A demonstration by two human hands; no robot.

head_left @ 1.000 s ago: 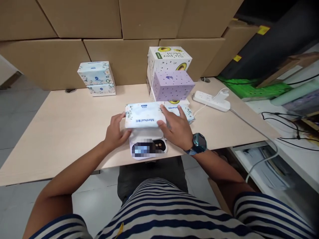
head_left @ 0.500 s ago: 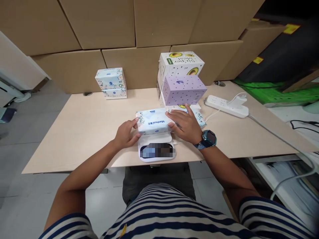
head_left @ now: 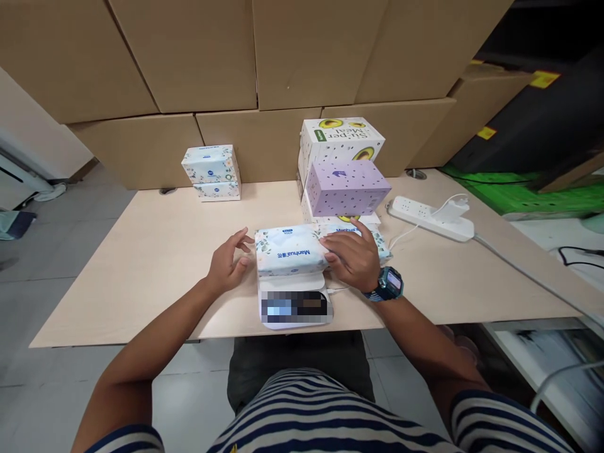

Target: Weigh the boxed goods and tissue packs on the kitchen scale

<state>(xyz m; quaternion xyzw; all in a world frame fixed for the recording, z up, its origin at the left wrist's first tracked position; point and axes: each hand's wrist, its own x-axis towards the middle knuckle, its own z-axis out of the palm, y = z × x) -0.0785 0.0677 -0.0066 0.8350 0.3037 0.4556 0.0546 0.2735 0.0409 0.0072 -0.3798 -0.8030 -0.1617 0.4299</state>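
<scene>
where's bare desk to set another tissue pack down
Widest bare patch: left desk, between the left hand and the stacked tissue packs. A smaller one lies right of the right hand, below the power strip. The middle is crowded: scale, tissue pack, boxes.

The left hand point(head_left: 225, 264) has let go of the tissue pack point(head_left: 289, 250), fingers now spread just beside it; the right hand point(head_left: 352, 257) has slid off its top to its right end.
</scene>
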